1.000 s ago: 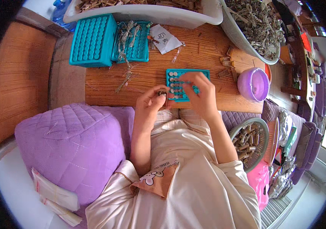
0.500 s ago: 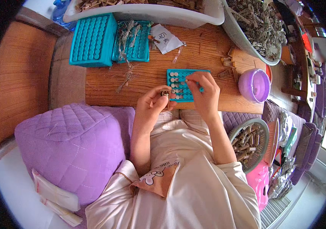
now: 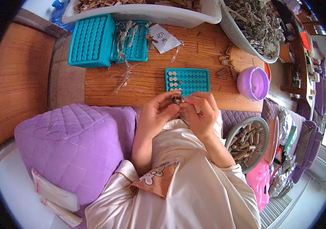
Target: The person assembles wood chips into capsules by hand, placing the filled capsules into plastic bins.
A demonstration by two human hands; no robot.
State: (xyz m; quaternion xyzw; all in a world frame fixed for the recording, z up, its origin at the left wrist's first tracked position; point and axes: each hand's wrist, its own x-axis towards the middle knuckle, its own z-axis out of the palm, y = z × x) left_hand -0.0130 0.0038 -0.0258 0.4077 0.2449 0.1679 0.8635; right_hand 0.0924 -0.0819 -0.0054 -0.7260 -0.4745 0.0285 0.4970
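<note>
- Left hand (image 3: 156,112) and right hand (image 3: 200,110) meet at the near edge of the wooden worktop (image 3: 147,82), fingertips pinched together on one small dark cylindrical piece with a pale end (image 3: 176,100).
- Left hand: closed, thumb and fingers gripping the small piece from its left side. Right hand: closed too, fingertips pinching at the piece's right end; whether it grips the piece itself or something thin on it is too small to tell.
- The piece sits between both hands, above the lap, just in front of the small teal plastic tray with rows of round holes (image 3: 187,80) and not touching it.
- Progress, as a judgement: early. Only a few holes at the tray's left side hold pale round-topped pieces; the greater part stands unfilled.
- Two further teal perforated trays (image 3: 91,40) lie at the far left of the worktop, one draped with strands of clear wrapping (image 3: 125,34).
- Supply looks ample: round basket of short brownish sticks (image 3: 247,141) at the right hip, large grey basin of dried twiggy material (image 3: 258,26) far right.
- Lilac plastic bowl (image 3: 252,83) stands right of the small tray.
- Quilted purple cushion (image 3: 67,145) at the left side.
</note>
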